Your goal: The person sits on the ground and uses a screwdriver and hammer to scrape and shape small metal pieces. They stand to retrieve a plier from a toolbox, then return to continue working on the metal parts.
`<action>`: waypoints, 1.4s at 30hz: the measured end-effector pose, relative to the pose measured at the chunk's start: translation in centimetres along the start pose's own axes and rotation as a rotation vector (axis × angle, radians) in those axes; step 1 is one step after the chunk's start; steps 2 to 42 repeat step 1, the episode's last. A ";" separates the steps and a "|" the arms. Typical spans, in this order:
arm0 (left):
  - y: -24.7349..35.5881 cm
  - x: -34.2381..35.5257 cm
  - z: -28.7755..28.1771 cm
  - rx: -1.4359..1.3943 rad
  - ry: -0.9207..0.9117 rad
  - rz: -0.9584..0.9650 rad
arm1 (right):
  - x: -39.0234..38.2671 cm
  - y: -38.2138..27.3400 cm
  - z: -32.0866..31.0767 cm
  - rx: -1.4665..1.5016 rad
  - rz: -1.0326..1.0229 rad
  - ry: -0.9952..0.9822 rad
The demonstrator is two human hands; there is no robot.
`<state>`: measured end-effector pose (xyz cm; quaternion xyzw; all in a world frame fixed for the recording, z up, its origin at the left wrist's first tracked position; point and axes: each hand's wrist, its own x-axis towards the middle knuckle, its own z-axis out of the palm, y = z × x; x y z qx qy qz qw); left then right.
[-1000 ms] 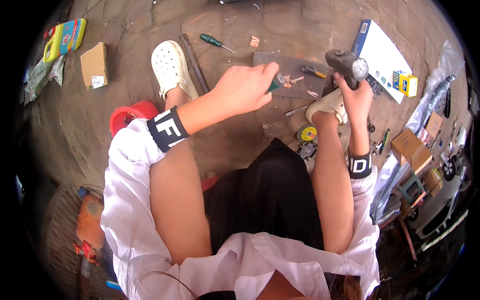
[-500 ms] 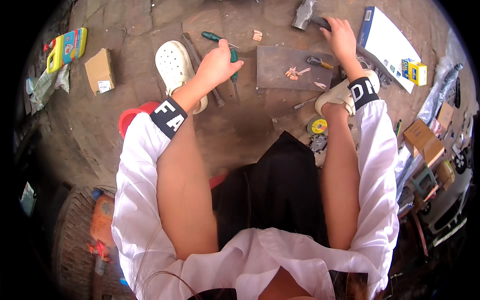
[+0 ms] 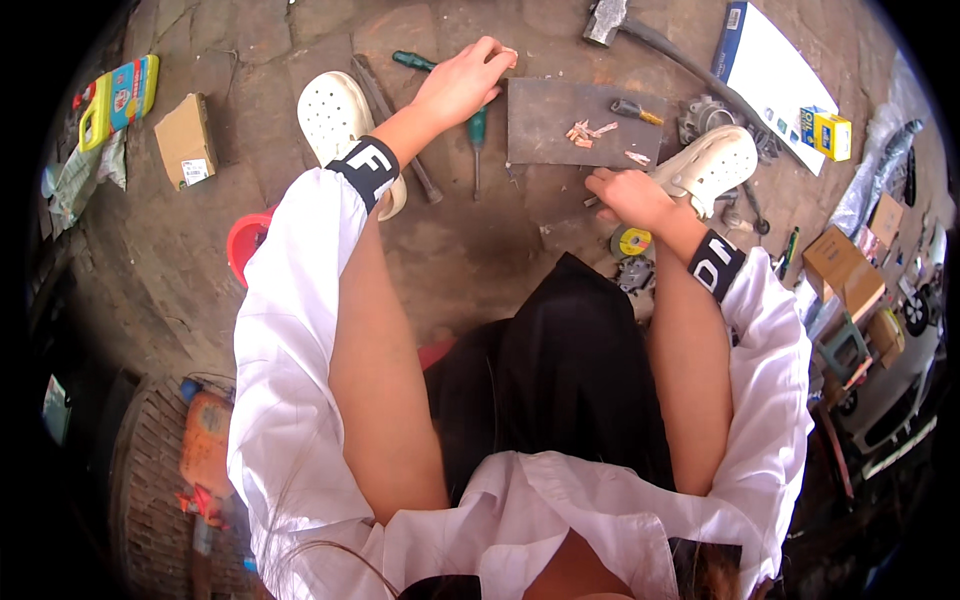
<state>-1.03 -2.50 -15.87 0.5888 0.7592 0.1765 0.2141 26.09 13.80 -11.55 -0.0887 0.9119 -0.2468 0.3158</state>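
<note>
My left hand (image 3: pixel 465 85) reaches over two green-handled screwdrivers (image 3: pixel 478 135). Its fingertips close on small copper-coloured pieces (image 3: pixel 511 58) on the paving. By my right shoe, my right hand (image 3: pixel 632 198) is closed around a thin metal rod (image 3: pixel 590 202), mostly hidden under the fingers. Between the hands lies a flat dark metal plate (image 3: pixel 545 125), bearing more copper-coloured scraps (image 3: pixel 583 133) and a short dark tool with a yellowish end (image 3: pixel 637 112). A hammer (image 3: pixel 607 22) rests beyond the plate, its long handle slanting right.
A long metal bar (image 3: pixel 395 130) lies beside my left shoe (image 3: pixel 335 115). Near my right shin are a yellow-labelled disc (image 3: pixel 631 241) and a grey metal part (image 3: pixel 634 274). A white box (image 3: pixel 770 75) and a small yellow-blue box (image 3: pixel 826 134) stand right; a red bucket (image 3: pixel 240 245) sits left.
My right hand has let go of the hammer handle and come back toward me to the thin rod. My left hand has moved forward and right, from above the screwdrivers to the copper-coloured pieces.
</note>
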 end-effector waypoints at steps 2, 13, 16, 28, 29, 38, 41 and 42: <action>0.0 0.4 0.5 -0.003 -0.007 -0.001 | 0.4 0.9 0.5 -0.037 0.061 -0.114; 0.0 0.4 0.5 -0.003 -0.007 -0.001 | 0.4 0.9 0.5 -0.037 0.061 -0.114; 0.0 0.4 0.5 -0.003 -0.007 -0.001 | 0.4 0.9 0.5 -0.037 0.061 -0.114; 0.0 0.4 0.5 -0.003 -0.007 -0.001 | 0.4 0.9 0.5 -0.037 0.061 -0.114; 0.0 0.4 0.5 -0.003 -0.007 -0.001 | 0.4 0.9 0.5 -0.037 0.061 -0.114; 0.0 0.4 0.5 -0.003 -0.007 -0.001 | 0.4 0.9 0.5 -0.037 0.061 -0.114; 0.0 0.4 0.5 -0.003 -0.007 -0.001 | 0.4 0.9 0.5 -0.037 0.061 -0.114; 0.0 0.4 0.5 -0.003 -0.007 -0.001 | 0.4 0.9 0.5 -0.037 0.061 -0.114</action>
